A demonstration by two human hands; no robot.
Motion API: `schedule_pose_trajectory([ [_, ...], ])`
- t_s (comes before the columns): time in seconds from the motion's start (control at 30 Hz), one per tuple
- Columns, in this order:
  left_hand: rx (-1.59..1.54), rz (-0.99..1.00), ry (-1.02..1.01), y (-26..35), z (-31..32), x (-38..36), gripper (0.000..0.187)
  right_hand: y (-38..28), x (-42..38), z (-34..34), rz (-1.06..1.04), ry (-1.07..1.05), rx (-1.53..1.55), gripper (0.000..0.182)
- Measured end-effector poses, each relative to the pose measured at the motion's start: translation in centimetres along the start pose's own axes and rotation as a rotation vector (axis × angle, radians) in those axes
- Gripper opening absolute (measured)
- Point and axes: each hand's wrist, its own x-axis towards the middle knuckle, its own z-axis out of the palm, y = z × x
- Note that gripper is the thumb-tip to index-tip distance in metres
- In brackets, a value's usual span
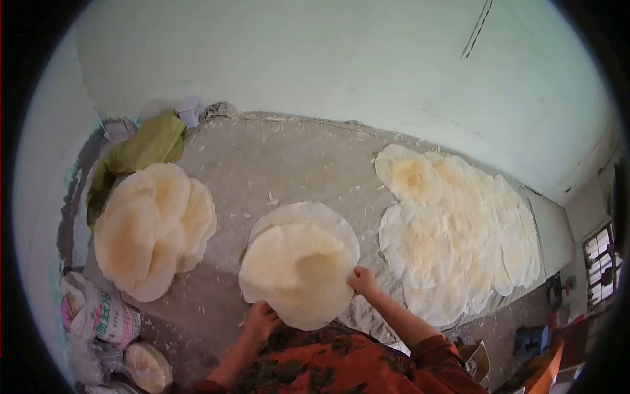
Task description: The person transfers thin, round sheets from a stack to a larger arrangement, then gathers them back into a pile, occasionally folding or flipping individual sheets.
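Hands both pinch top flatbread [298, 272] of centre stack on floury table [275, 157]: left hand [261, 320] at near edge, right hand [362, 281] at rt edge. Best lift evenly w/ both, slow & level, so thin sheet doesn't tear.

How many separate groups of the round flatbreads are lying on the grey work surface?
3. One pile lies at the left, one stack in the middle under the left hand and right hand, and one overlapping spread at the right. Single sheets cannot be counted.
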Motion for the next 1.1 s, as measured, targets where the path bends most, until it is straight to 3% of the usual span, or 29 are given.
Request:
schedule_pose_trajectory([
  [0.1,-0.183,-0.116,0.051,4.4,3.3,-3.9,0.04,-4.8,1.1,-0.9,-0.211,-0.054,0.01,0.016],
  [0.13,-0.177,-0.12,0.054,3.6,1.6,-2.1,0.04,-7.1,1.6,-1.1,-0.321,-0.068,0.045,0.018],
  [0.17,-0.134,-0.091,0.049,2.1,-1.1,1.2,0.039,-8.9,2.5,-1.3,-0.298,-0.138,0.063,0.019],
  [0.2,-0.09,-0.063,0.044,2.7,-0.2,0.9,0.037,-11.5,3.4,-1.6,-0.493,-0.067,-0.066,0.022],
  [0.23,-0.04,0.096,0.082,3.1,0.9,0.7,0.03,-13.9,3.5,-2.3,-0.469,-0.056,0.041,0.023],
  [0.27,-0.008,0.235,0.0,4.9,2.3,0.5,0.025,-14.8,5.1,-3.2,-0.577,-0.009,0.0,0.025],
  [0.3,0.021,0.37,-0.082,6.2,3.5,0.5,0.021,-18.8,3.0,-5.2,-0.434,0.001,0.124,0.028],
  [0.33,0.056,0.435,-0.057,7.8,4.1,0.0,0.017,-18.2,4.7,-5.4,-0.489,0.087,0.318,0.026],
  [0.37,0.091,0.507,-0.033,9.5,4.6,-0.4,0.014,-20.3,3.1,-7.6,-0.478,0.007,0.361,0.018],
  [0.4,0.085,0.511,-0.028,10.6,5.9,-0.9,0.014,-20.4,2.8,-8.2,-0.469,0.079,0.485,0.014],
  [0.47,0.121,0.498,0.108,11.7,8.0,-1.8,0.013,-18.4,2.8,-9.6,-0.4,0.116,0.382,0.014],
  [0.53,0.234,0.433,0.167,10.2,6.1,1.2,0.013,-13.5,4.4,-8.1,-0.217,0.127,0.402,0.015],
  [0.6,0.346,0.365,0.231,7.8,3.4,5.2,0.013,-7.3,6.6,-5.5,-0.041,0.131,0.29,0.013],
  [0.67,0.693,0.393,0.314,5.0,0.8,8.3,0.014,0.8,9.3,-2.2,-0.008,0.146,0.251,0.013],
  [0.7,0.683,0.401,0.332,4.1,0.1,8.7,0.014,4.0,10.1,-1.0,-0.024,0.212,0.05,0.013],
  [0.73,1.002,0.666,0.522,3.2,-0.2,8.7,0.013,6.0,10.4,0.0,-0.046,0.277,-0.149,0.015],
  [0.77,1.326,0.925,0.718,2.4,-0.4,8.8,0.013,6.8,10.2,0.8,-0.151,0.486,-0.312,0.015],
  [0.8,1.304,0.946,0.631,2.0,-0.4,8.9,0.012,7.1,10.3,1.6,-0.265,0.695,-0.466,0.016],
  [0.83,1.282,0.971,0.565,1.9,-0.6,9.0,0.012,6.8,10.2,1.3,-0.235,0.622,-0.468,0.017],
  [0.87,1.311,0.905,0.583,1.3,-0.6,9.6,0.013,6.3,10.1,0.7,-0.24,0.546,-0.449,0.017],
  [0.93,1.233,0.712,0.697,1.4,0.5,9.3,0.013,2.1,8.2,-0.2,-0.014,0.362,-0.305,0.017],
  [0.97,1.159,0.601,0.667,1.9,0.7,9.1,0.014,7.0,11.3,0.2,-0.102,0.412,-0.323,0.017],
  [1.0,1.078,0.498,0.616,2.4,1.1,8.7,0.015,6.5,11.4,0.0,-0.025,0.431,-0.348,0.015],
  [1.03,1.053,0.51,0.648,3.0,1.3,8.4,0.015,12.0,15.4,0.0,-0.026,0.391,-0.307,0.019],
  [1.1,0.873,0.524,0.585,3.6,1.6,7.8,0.016,-0.9,7.5,-0.2,0.265,0.386,0.082,0.031],
])
